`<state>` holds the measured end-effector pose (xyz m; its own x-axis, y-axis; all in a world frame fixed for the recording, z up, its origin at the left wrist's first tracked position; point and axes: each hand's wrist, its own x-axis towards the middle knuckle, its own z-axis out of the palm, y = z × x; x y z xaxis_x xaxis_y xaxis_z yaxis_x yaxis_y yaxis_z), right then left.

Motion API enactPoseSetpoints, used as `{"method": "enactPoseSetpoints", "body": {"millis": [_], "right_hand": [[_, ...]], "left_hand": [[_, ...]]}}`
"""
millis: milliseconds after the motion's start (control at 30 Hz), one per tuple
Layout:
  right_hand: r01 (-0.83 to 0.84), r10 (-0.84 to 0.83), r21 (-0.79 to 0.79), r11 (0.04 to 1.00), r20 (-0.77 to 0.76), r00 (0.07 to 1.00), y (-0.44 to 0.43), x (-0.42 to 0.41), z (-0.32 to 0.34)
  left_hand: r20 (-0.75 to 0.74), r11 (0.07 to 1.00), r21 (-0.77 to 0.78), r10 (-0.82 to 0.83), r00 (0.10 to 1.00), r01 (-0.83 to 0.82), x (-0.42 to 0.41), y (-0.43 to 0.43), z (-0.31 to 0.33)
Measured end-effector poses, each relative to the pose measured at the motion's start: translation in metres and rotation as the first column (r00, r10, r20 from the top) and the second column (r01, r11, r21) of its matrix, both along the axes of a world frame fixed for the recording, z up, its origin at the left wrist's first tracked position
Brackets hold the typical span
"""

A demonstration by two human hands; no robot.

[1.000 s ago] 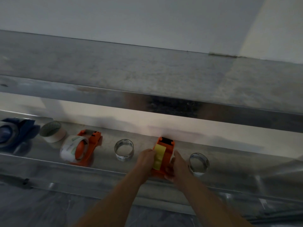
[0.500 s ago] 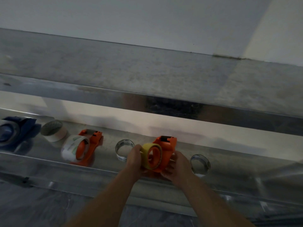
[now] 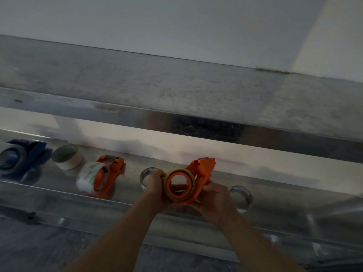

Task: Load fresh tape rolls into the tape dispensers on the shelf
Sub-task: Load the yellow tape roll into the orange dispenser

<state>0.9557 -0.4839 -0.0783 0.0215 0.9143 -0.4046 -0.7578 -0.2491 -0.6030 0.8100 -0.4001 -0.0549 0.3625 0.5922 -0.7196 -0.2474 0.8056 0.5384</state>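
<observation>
Above shelf edge [image 3: 59, 195]: orange dispenser [image 3: 202, 173] with yellow roll [image 3: 172, 196] between hands; left [image 3: 155, 187] grips roll; right [image 3: 214, 199] grips dispenser.

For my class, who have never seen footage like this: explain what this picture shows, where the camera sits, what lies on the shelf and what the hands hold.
The one picture comes from a camera worn on a person's head, looking down at their bare arms. There is no machine. The left hand and right hand together hold an orange tape dispenser with a yellow tape roll on its hub. On the metal shelf lie a blue dispenser, a white roll, a second orange dispenser carrying clear tape, and two clear rolls.
</observation>
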Motion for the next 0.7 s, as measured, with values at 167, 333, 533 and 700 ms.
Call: {"method": "enactPoseSetpoints", "body": {"millis": [167,333,533,700], "right_hand": [[-0.056,0.052,0.108,0.993,0.038,0.998,0.000,0.000,0.003],[-0.233,0.199,0.160,0.959,0.200,0.959,-0.003,0.005,0.006],[-0.207,0.079,0.089,0.974,0.725,0.684,-0.010,-0.005,0.015],[-0.163,0.042,0.117,0.980,0.677,0.735,-0.017,-0.009,0.021]], "left_hand": [[0.052,0.996,0.069,-0.055,0.997,0.052,-0.006,0.003,0.000],[0.034,0.982,0.130,-0.142,0.989,0.137,-0.009,0.012,-0.002],[-0.086,0.935,0.078,-0.341,0.936,0.347,-0.014,0.024,-0.001],[-0.191,0.884,0.074,-0.442,0.876,0.462,-0.016,0.026,-0.004]]}}
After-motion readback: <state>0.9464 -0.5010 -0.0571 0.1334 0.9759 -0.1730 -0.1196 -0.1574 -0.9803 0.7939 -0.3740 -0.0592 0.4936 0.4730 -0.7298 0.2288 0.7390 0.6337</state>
